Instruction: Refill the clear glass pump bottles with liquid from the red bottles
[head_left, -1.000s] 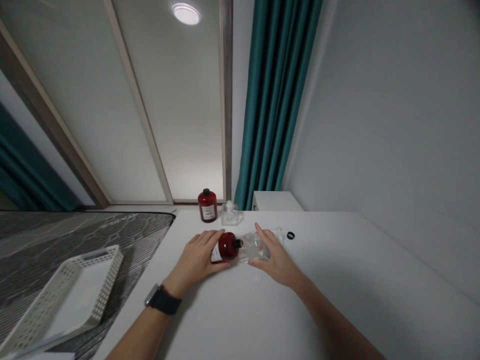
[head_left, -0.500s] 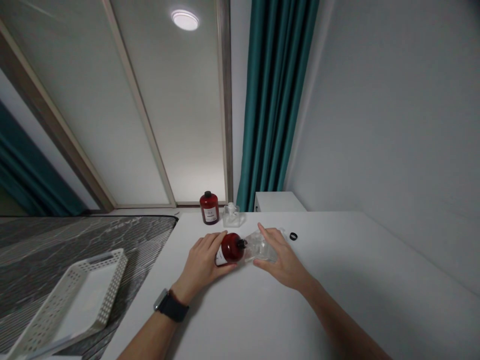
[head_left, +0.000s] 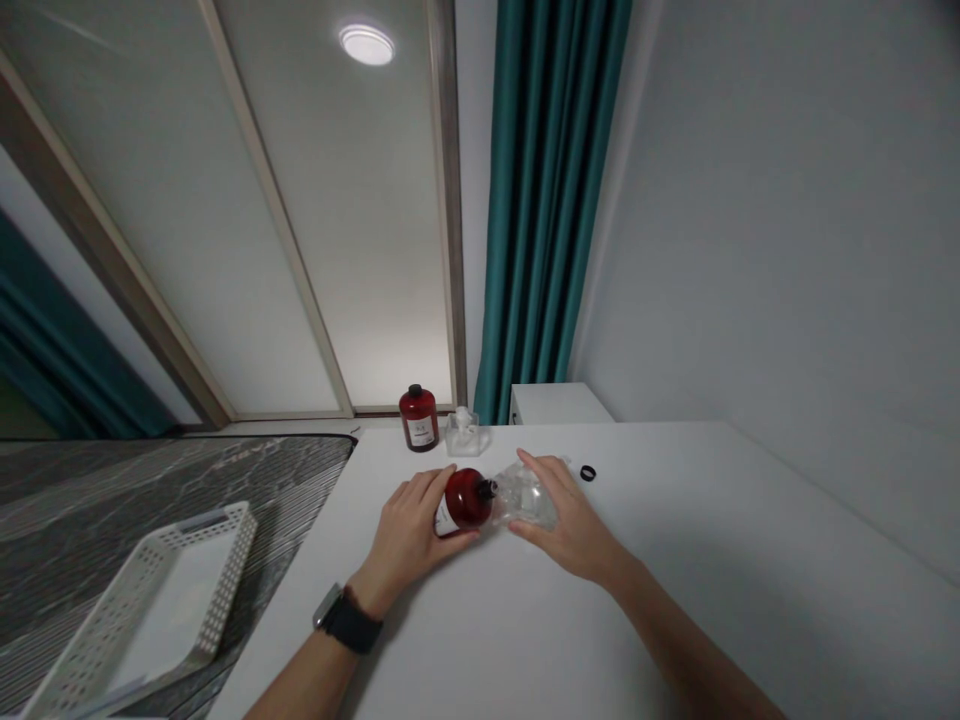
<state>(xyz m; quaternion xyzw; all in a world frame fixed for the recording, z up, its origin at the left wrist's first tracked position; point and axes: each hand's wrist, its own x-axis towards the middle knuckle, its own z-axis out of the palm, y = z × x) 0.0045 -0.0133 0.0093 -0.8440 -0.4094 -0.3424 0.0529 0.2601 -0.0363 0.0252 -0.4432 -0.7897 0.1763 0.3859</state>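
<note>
A dark red bottle [head_left: 469, 499] with a white label lies tilted on its side above the table, its black neck pointing right. My left hand [head_left: 411, 520] is wrapped round its body. The neck meets a clear, see-through container [head_left: 523, 496], which my right hand [head_left: 564, 515] grips from the right between thumb and fingers. Whether the neck is inside the container or only touching it, I cannot tell. A small black ring [head_left: 587, 473] lies on the table just beyond my right hand.
On the white table [head_left: 495, 640], a second red bottle [head_left: 418, 418] with a black top stands upright at the back. Beside it is a clear square dispenser [head_left: 463, 434] with a whitish top. A white perforated basket [head_left: 221, 590] sits lower, left of the table edge. A grey wall rises right.
My left hand and the red bottle have shifted very slightly right. The clear container stays in my right hand, which has hardly moved.
</note>
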